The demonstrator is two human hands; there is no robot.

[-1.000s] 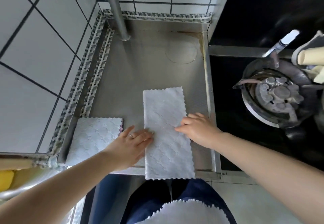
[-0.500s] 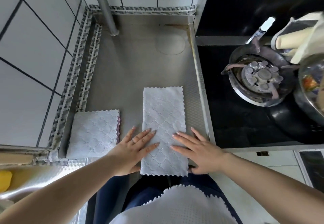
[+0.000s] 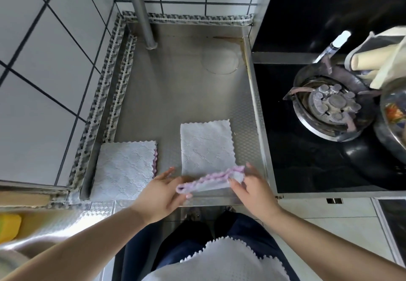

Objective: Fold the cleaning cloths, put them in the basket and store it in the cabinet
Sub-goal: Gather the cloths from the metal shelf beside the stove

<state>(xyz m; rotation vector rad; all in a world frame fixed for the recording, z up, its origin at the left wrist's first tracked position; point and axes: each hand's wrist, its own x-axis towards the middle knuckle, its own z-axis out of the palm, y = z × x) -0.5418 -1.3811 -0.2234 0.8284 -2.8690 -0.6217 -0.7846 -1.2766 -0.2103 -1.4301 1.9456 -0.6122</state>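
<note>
The white cloth (image 3: 207,148) lies on the steel tabletop (image 3: 175,96) at about 6 o'clock in the view, its near edge lifted off the metal so that the lilac trim and underside face the camera. The left hand (image 3: 160,195) pinches the near-left corner of that raised edge, thumb under and fingers over; the right hand (image 3: 252,188) pinches the near-right corner the same way. Each grip is closed only on the corner it holds, and the far half of the cloth lies flat. How far the raised flap reaches back over the flat part is hard to make out, since the fold is motion-blurred.

At 8 o'clock a folded cloth (image 3: 125,170) sits against the tabletop's raised left rim, a sliver of lilac showing along its right side. Whether it is one cloth or several stacked cannot be told. At 6 o'clock, at the bottom edge of the view, another white cloth (image 3: 217,261) is cut off by the frame and hangs in front of the person's dark trousers.

A metal pole (image 3: 140,10) rises at 12 o'clock from the back of the tabletop. At 3 o'clock a gas burner (image 3: 331,107) sits in the black hob, with a steel bowl (image 3: 395,113) cut off at the right edge. A yellow object (image 3: 8,225) shows at 8 o'clock, mostly out of view.
</note>
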